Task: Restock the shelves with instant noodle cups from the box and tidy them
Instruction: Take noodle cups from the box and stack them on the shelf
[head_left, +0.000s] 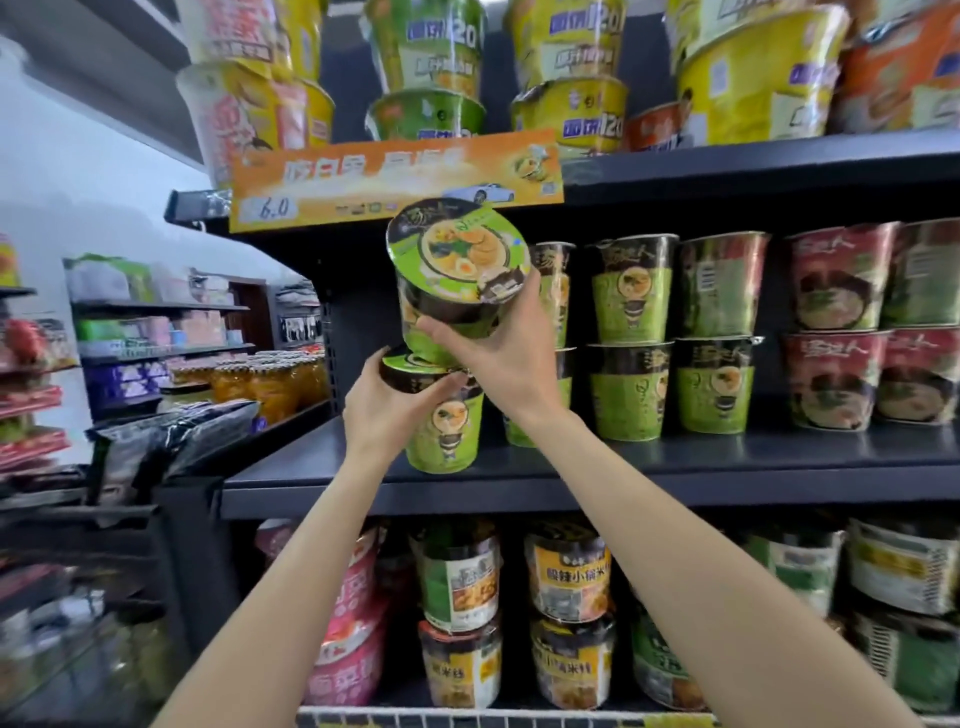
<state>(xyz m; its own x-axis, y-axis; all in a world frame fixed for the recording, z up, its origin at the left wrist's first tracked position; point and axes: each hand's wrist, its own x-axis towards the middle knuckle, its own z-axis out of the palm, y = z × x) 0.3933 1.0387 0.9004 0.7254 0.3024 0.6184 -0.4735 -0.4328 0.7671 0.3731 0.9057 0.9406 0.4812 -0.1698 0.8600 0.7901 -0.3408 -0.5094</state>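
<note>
Your right hand (485, 345) grips the green-and-black instant noodle cup with the ramen picture on its round foil lid (457, 275), fingers curled round its lower body and thumb on the near side. The cup is tilted: its lid leans toward you and to the left, so its long axis runs from the base at lower right up to the lid at upper left, not upright.

Directly below it stands a second green-and-black noodle cup (441, 415) on the dark metal middle shelf (727, 462), at the left end of the row. Your left hand (387, 402) holds that lower cup by its rim and upper wall, fingers wrapped round the near-left side, steadying it.

This is the relation that matters: the held cup's base sits just above the lower cup's lid and appears to touch or nearly touch it at the near edge, though your right hand hides the exact contact. The target lies straight down from your right hand, not sideways. To seat it, I judge you need to rock the lid back away from you until the axis is vertical and the base lies flat on the lid beneath.

To the right, the neighbouring stacks of matching green cups (631, 332) stand two high and upright, close beside your right wrist; keep your elbow from nudging them.
</note>
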